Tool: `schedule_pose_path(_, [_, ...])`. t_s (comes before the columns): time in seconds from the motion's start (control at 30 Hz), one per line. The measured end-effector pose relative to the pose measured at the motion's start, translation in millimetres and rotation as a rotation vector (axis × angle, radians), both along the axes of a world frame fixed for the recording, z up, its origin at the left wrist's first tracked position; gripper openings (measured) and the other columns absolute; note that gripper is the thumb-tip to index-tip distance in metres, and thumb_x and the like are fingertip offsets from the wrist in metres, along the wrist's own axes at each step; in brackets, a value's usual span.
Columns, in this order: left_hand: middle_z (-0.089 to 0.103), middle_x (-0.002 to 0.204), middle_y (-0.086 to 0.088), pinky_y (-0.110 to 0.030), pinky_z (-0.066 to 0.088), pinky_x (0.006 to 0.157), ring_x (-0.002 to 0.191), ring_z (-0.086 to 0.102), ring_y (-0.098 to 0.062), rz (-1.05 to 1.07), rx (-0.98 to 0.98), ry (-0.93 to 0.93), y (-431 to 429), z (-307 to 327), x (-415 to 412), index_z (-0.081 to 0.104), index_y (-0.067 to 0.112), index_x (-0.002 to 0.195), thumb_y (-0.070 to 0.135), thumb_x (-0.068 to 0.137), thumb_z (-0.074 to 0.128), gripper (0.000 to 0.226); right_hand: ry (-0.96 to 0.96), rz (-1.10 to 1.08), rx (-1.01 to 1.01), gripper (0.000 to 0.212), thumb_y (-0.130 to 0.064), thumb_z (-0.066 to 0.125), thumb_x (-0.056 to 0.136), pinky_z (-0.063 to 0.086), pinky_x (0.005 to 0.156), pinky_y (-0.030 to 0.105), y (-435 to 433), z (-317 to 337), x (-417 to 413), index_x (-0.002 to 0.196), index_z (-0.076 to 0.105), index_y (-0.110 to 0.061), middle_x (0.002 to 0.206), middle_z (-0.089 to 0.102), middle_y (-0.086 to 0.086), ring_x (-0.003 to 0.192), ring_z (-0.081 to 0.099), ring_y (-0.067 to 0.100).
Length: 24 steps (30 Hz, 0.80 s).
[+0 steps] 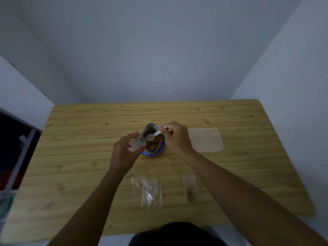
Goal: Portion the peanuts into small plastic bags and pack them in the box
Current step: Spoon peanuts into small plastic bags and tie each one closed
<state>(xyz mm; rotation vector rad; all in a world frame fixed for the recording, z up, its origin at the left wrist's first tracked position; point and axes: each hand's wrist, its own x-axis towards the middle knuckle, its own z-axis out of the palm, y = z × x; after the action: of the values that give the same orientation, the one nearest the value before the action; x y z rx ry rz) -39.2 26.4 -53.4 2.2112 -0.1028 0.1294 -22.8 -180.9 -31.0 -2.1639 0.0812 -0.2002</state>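
Observation:
A blue peanut pouch (154,151) stands open at the table's middle, peanuts showing inside. My left hand (124,153) grips a small clear plastic cup (136,144), tilted toward the pouch mouth. My right hand (176,137) pinches the handle of a white spoon (152,136), whose bowl hangs over the peanuts. Two empty clear small bags (150,191) overlap on the near side of the table. To their right lies a small bag (190,188) with some peanuts in it. A shallow clear plastic box (205,140) sits right of the pouch.
The wooden table (71,148) stands against white walls at the back and right. A dark shelf or cabinet (16,148) is at the left edge, off the table.

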Motion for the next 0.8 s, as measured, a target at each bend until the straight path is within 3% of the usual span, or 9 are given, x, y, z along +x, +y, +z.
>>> schedule_pose_path(0.13, [0.072, 0.111, 0.006, -0.009, 0.043, 0.067, 0.075, 0.058, 0.0, -0.017, 0.003, -0.009, 1, -1, 2, 0.07, 0.021, 0.116, 0.025, 0.072, 0.086, 0.047, -0.28, 0.162, -0.229, 0.013, -0.013, 0.065, 0.095, 0.053, 0.065, 0.032, -7, 6, 2, 0.1, 0.077, -0.014, 0.095, 0.07, -0.001, 0.081, 0.068, 0.019])
schedule_pose_path(0.23, [0.071, 0.111, 0.003, -0.011, 0.043, 0.067, 0.077, 0.058, -0.003, -0.036, 0.008, -0.022, 3, -3, 2, 0.07, 0.02, 0.117, 0.023, 0.071, 0.087, 0.049, -0.436, 0.306, -0.432, 0.014, -0.019, 0.064, 0.094, 0.05, 0.051, 0.029, -10, 9, 6, 0.099, 0.077, -0.015, 0.092, 0.068, 0.0, 0.068, 0.066, 0.022])
schedule_pose_path(0.37, [0.071, 0.111, 0.002, -0.006, 0.04, 0.066, 0.075, 0.055, 0.005, -0.042, 0.028, -0.029, 3, -5, 3, 0.069, 0.02, 0.117, 0.021, 0.07, 0.087, 0.051, -0.375, 0.41, -0.627, 0.01, -0.016, 0.065, 0.089, 0.047, 0.043, 0.033, -6, -4, 8, 0.09, 0.075, -0.016, 0.087, 0.065, 0.003, 0.058, 0.063, 0.027])
schedule_pose_path(0.47, [0.071, 0.113, 0.003, -0.008, 0.041, 0.066, 0.076, 0.055, 0.005, -0.047, 0.024, -0.019, 4, -6, 3, 0.068, 0.021, 0.118, 0.022, 0.071, 0.087, 0.051, -0.226, 0.288, -0.479, 0.018, -0.017, 0.058, 0.088, 0.053, 0.053, 0.038, -2, -1, 9, 0.089, 0.075, -0.013, 0.086, 0.067, 0.006, 0.067, 0.066, 0.033])
schedule_pose_path(0.57, [0.07, 0.112, 0.004, -0.008, 0.042, 0.067, 0.082, 0.055, 0.011, -0.049, 0.009, -0.026, 4, -6, 2, 0.068, 0.018, 0.118, 0.022, 0.071, 0.087, 0.051, -0.098, 0.206, -0.367, 0.027, -0.025, 0.052, 0.093, 0.049, 0.065, 0.034, -5, 8, 19, 0.091, 0.075, -0.01, 0.086, 0.07, 0.008, 0.077, 0.065, 0.032])
schedule_pose_path(0.8, [0.069, 0.111, 0.005, -0.004, 0.04, 0.068, 0.082, 0.057, 0.009, -0.022, -0.026, -0.008, 2, -7, 0, 0.069, 0.019, 0.118, 0.021, 0.07, 0.088, 0.052, 0.064, 0.078, -0.193, 0.025, -0.019, 0.064, 0.093, 0.048, 0.059, 0.038, -18, 8, 22, 0.076, 0.073, -0.003, 0.065, 0.068, 0.009, 0.063, 0.061, 0.026])
